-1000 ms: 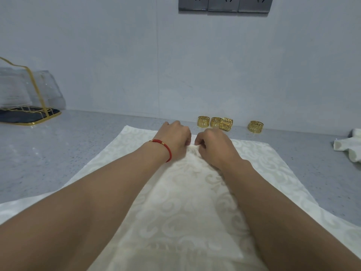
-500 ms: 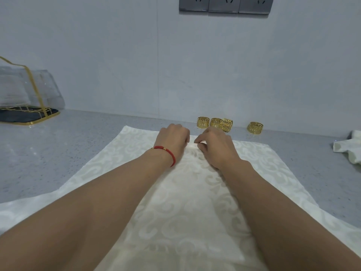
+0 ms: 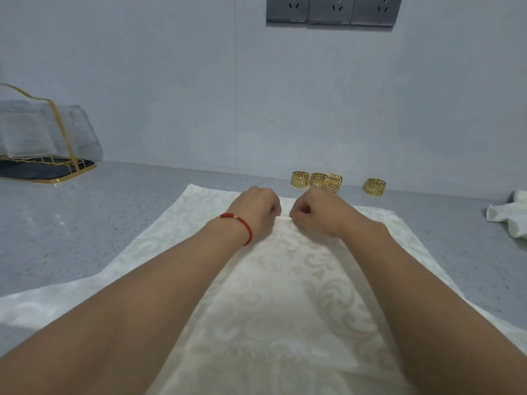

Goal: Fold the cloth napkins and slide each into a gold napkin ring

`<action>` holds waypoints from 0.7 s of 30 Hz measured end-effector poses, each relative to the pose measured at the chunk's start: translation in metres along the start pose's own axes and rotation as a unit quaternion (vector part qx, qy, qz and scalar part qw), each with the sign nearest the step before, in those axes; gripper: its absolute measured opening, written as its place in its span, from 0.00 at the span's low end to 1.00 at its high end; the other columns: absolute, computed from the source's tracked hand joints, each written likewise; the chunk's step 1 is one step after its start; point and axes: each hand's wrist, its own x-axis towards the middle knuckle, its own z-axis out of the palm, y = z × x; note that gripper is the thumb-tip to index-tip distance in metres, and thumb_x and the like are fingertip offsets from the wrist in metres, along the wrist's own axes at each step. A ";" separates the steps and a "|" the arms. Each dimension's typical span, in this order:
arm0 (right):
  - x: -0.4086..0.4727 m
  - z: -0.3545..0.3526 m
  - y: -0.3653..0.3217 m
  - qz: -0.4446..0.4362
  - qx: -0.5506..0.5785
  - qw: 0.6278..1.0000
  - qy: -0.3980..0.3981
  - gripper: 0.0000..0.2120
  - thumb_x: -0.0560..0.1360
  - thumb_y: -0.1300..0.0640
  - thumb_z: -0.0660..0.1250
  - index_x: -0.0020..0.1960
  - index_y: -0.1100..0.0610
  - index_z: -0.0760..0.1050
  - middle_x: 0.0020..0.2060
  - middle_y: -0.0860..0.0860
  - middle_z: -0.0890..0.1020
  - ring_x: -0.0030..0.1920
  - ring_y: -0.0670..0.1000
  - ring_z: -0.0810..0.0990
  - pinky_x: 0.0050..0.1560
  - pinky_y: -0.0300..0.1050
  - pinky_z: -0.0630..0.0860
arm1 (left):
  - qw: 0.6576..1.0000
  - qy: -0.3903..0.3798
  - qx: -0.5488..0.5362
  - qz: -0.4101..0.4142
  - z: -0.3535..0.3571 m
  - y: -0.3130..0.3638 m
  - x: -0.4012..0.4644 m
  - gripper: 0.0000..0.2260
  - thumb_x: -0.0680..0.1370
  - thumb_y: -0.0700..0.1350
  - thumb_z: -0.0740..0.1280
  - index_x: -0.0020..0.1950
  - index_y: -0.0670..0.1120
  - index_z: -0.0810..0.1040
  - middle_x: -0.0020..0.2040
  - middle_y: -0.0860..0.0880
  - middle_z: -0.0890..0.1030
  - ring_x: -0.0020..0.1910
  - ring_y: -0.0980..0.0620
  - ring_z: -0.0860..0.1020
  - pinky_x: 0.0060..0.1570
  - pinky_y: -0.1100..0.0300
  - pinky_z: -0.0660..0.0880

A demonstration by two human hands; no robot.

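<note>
A cream patterned cloth napkin (image 3: 285,295) lies spread on the grey counter, with a folded layer running up its middle. My left hand (image 3: 256,209), with a red bracelet at the wrist, and my right hand (image 3: 316,215) sit side by side near the napkin's far edge. Both have curled fingers pinching the folded layer's far tip between them. Several gold napkin rings (image 3: 316,180) stand by the wall just beyond my hands, one (image 3: 374,186) apart to the right.
A second crumpled napkin (image 3: 510,216) lies at the right edge. A gold wire rack on a dark tray (image 3: 48,166) holds folded cloths at the far left. The grey counter (image 3: 85,223) meets a wall with sockets (image 3: 330,8).
Both hands have stayed at the napkin's far tip and their fingers have curled tighter on the fold. The view shifted slightly.
</note>
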 end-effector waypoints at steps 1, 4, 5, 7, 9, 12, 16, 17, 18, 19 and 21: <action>0.000 0.001 0.003 0.015 0.036 0.999 0.012 0.08 0.75 0.63 0.66 0.40 0.58 0.84 0.36 0.53 0.85 0.38 0.55 0.80 0.41 0.45 0.75 | 0.999 0.023 -0.022 -0.017 0.004 -0.003 -0.002 0.17 0.74 0.34 0.60 0.51 0.51 0.83 0.46 0.50 0.82 0.46 0.48 0.79 0.48 0.55 0.78; -0.001 0.005 0.010 0.029 0.078 0.996 0.045 0.06 0.76 0.64 0.70 0.48 0.56 0.86 0.42 0.50 0.85 0.42 0.51 0.82 0.39 0.30 0.73 | 0.998 0.047 -0.034 -0.032 0.008 -0.003 -0.003 0.17 0.76 0.34 0.61 0.56 0.51 0.83 0.46 0.50 0.81 0.46 0.47 0.79 0.48 0.55 0.77; -0.002 0.006 0.010 0.022 0.072 0.996 0.041 0.07 0.77 0.64 0.71 0.50 0.56 0.85 0.44 0.47 0.84 0.42 0.48 0.80 0.38 0.29 0.71 | 0.999 0.031 -0.022 -0.026 0.007 -0.002 0.000 0.18 0.76 0.34 0.62 0.58 0.50 0.83 0.47 0.48 0.81 0.47 0.46 0.79 0.49 0.54 0.78; -0.001 0.005 0.010 0.013 0.034 0.999 0.026 0.07 0.78 0.63 0.72 0.54 0.56 0.85 0.47 0.46 0.81 0.44 0.46 0.77 0.43 0.36 0.70 | 1.000 -0.009 0.014 -0.012 0.003 0.001 0.004 0.17 0.76 0.33 0.62 0.59 0.48 0.83 0.50 0.46 0.81 0.50 0.43 0.79 0.50 0.54 0.77; 0.002 0.004 0.008 0.014 -0.006 1.000 0.019 0.05 0.77 0.62 0.72 0.52 0.57 0.85 0.47 0.48 0.83 0.48 0.50 0.79 0.49 0.45 0.75 | 0.998 -0.016 0.058 0.014 -0.001 0.003 0.006 0.13 0.76 0.33 0.64 0.54 0.45 0.84 0.51 0.45 0.78 0.51 0.43 0.78 0.50 0.52 0.77; 0.001 -0.001 0.002 0.009 -0.045 0.999 0.016 0.04 0.76 0.62 0.72 0.47 0.53 0.81 0.44 0.48 0.83 0.49 0.52 0.81 0.51 0.49 0.78 | 0.993 0.001 0.107 0.045 -0.005 0.003 0.000 0.09 0.75 0.34 0.64 0.46 0.46 0.80 0.48 0.48 0.78 0.49 0.45 0.77 0.46 0.51 0.76; -0.002 -0.009 -0.009 -0.021 -0.121 0.992 -0.012 0.10 0.72 0.65 0.68 0.46 0.50 0.79 0.45 0.48 0.81 0.47 0.53 0.80 0.47 0.49 0.79 | 0.984 0.019 0.154 0.082 -0.009 0.004 -0.010 0.10 0.74 0.36 0.63 0.44 0.52 0.71 0.45 0.52 0.76 0.46 0.47 0.76 0.43 0.57 0.63; -0.002 -0.011 -0.011 -0.027 -0.129 0.991 -0.036 0.12 0.72 0.67 0.67 0.47 0.50 0.79 0.47 0.49 0.81 0.48 0.53 0.81 0.48 0.50 0.79 | 0.979 0.016 0.179 0.098 -0.013 0.006 -0.011 0.10 0.75 0.36 0.64 0.45 0.52 0.72 0.46 0.53 0.76 0.47 0.48 0.76 0.44 0.57 0.62; -0.002 -0.013 -0.013 -0.028 -0.133 0.989 -0.066 0.13 0.72 0.68 0.68 0.48 0.50 0.80 0.48 0.49 0.81 0.48 0.53 0.81 0.49 0.50 0.80 | 0.973 0.003 0.205 0.109 -0.015 0.009 -0.013 0.10 0.75 0.36 0.63 0.47 0.52 0.74 0.47 0.53 0.76 0.48 0.48 0.76 0.45 0.57 0.62; -0.002 -0.017 -0.014 -0.023 -0.133 0.986 -0.094 0.14 0.72 0.68 0.68 0.49 0.51 0.80 0.48 0.49 0.81 0.48 0.53 0.82 0.50 0.50 0.81 | 0.967 -0.013 0.226 0.119 -0.017 0.012 -0.014 0.11 0.76 0.35 0.62 0.49 0.51 0.75 0.48 0.52 0.76 0.48 0.47 0.76 0.44 0.57 0.63; -0.003 -0.025 -0.016 -0.007 -0.120 0.985 -0.128 0.12 0.72 0.66 0.69 0.50 0.52 0.83 0.47 0.49 0.83 0.48 0.54 0.82 0.51 0.50 0.82 | 0.970 -0.040 0.222 0.089 -0.021 0.018 -0.016 0.11 0.75 0.34 0.61 0.49 0.48 0.75 0.48 0.48 0.75 0.47 0.44 0.76 0.38 0.57 0.64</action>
